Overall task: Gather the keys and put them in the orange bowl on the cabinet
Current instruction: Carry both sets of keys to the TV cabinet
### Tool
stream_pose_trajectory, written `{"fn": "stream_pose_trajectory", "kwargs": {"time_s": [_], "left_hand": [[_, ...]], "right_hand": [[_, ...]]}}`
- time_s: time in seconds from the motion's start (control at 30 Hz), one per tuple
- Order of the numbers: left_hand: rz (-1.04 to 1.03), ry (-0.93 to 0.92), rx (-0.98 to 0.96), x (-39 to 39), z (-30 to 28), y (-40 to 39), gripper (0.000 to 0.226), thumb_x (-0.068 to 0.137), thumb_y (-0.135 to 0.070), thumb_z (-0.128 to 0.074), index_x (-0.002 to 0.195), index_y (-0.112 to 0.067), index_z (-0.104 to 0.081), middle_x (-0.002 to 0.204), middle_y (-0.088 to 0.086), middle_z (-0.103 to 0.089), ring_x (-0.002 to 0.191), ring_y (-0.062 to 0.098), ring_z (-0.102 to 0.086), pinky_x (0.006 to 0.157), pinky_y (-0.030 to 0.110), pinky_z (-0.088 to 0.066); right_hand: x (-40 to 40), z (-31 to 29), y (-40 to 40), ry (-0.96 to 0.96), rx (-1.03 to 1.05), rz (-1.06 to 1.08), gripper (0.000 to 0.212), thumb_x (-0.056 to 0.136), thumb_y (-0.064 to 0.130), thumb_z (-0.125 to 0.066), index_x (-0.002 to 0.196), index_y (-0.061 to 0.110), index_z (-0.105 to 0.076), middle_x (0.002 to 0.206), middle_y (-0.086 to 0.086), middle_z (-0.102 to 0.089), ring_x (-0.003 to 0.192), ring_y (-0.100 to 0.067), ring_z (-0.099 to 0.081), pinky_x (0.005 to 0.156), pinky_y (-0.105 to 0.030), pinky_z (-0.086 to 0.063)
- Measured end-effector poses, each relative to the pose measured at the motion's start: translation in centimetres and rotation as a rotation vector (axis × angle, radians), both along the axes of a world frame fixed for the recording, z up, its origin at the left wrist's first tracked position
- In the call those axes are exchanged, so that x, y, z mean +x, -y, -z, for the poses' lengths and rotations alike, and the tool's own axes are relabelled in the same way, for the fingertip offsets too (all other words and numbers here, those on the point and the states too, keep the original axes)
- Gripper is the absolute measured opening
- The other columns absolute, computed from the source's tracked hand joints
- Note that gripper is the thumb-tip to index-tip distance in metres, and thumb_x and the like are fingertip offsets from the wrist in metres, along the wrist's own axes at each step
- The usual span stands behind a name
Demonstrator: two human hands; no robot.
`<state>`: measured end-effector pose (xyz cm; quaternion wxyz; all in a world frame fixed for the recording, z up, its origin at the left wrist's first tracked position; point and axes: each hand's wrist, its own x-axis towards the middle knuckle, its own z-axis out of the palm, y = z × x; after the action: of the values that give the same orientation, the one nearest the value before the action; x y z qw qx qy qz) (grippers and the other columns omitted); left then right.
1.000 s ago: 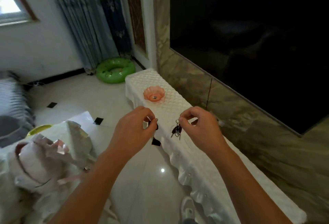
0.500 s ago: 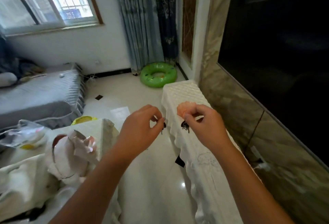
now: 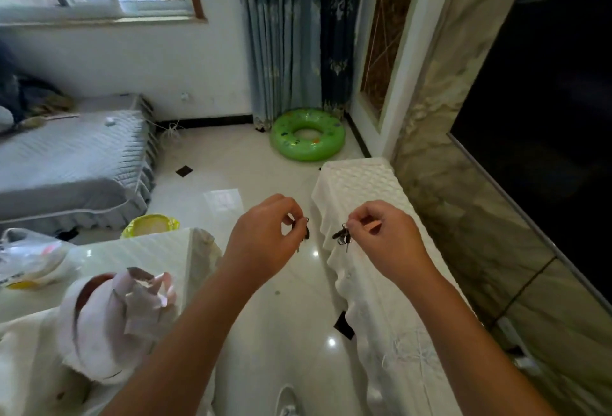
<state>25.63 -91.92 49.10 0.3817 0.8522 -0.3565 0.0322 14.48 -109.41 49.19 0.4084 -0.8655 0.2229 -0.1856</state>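
My right hand point(image 3: 384, 243) pinches a bunch of dark keys point(image 3: 342, 237) that dangles over the left edge of the white-covered cabinet point(image 3: 357, 180). My left hand point(image 3: 265, 243) pinches a second dark key point(image 3: 305, 232), held above the floor just left of the cabinet. The two hands are level and a short gap apart. The orange bowl is hidden; my right hand covers the spot where it stood.
A green swim ring point(image 3: 306, 139) lies on the floor beyond the cabinet. A grey bed point(image 3: 73, 157) stands at the left. A white table point(image 3: 145, 250) with crumpled paper point(image 3: 142, 290) and a plastic bag point(image 3: 29, 256) sits lower left. A dark screen point(image 3: 543, 101) fills the right wall.
The view has tilted up, showing more of the window and bed. Both hands moved forward with the keys, and my right hand now covers the orange bowl.
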Motion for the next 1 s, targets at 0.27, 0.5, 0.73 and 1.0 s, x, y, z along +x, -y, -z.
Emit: {"fn": "stream_pose_trajectory", "kwargs": {"time_s": [0.27, 0.5, 0.73, 1.0], "left_hand": [[0.105, 0.005, 0.046, 9.6, 0.3, 5.2, 0.006, 0.085, -0.029, -0.062, 0.079, -0.026, -0.063, 0.083, -0.012, -0.063, 0.077, 0.002, -0.063, 0.070, 0.036, -0.054], [0.184, 0.007, 0.108, 15.1, 2.1, 12.7, 0.007, 0.085, -0.024, -0.065, 0.081, -0.020, -0.065, 0.083, -0.009, -0.064, 0.076, 0.006, -0.063, 0.070, 0.038, -0.055], [0.246, 0.020, 0.219, 19.0, 2.5, 21.8, 0.006, 0.086, -0.028, -0.063, 0.081, -0.024, -0.064, 0.082, -0.013, -0.062, 0.077, 0.003, -0.063, 0.071, 0.036, -0.054], [0.336, -0.019, 0.276, 21.2, 4.4, 29.8, 0.007, 0.087, -0.031, -0.062, 0.084, -0.026, -0.065, 0.087, -0.013, -0.063, 0.079, 0.003, -0.062, 0.072, 0.034, -0.054]], "right_hand": [[8.4, 0.5, 3.7, -0.067, 0.012, 0.134, 0.022, 0.072, 0.054, -0.050, 0.073, 0.037, -0.064, 0.084, 0.017, -0.068, 0.079, -0.007, -0.066, 0.089, -0.051, -0.049], [12.9, 3.6, 11.0, -0.094, 0.064, 0.201, 0.007, 0.082, 0.036, -0.063, 0.076, 0.033, -0.065, 0.084, 0.017, -0.068, 0.079, -0.005, -0.065, 0.081, -0.046, -0.054], [16.3, 6.0, 19.7, -0.033, 0.175, 0.267, 0.011, 0.085, 0.025, -0.065, 0.075, 0.029, -0.066, 0.078, 0.016, -0.069, 0.072, 0.000, -0.065, 0.063, -0.033, -0.058], [17.1, 7.9, 27.0, -0.026, 0.242, 0.352, 0.010, 0.085, 0.024, -0.068, 0.076, 0.028, -0.067, 0.079, 0.014, -0.070, 0.075, -0.004, -0.066, 0.060, -0.025, -0.055]]}}
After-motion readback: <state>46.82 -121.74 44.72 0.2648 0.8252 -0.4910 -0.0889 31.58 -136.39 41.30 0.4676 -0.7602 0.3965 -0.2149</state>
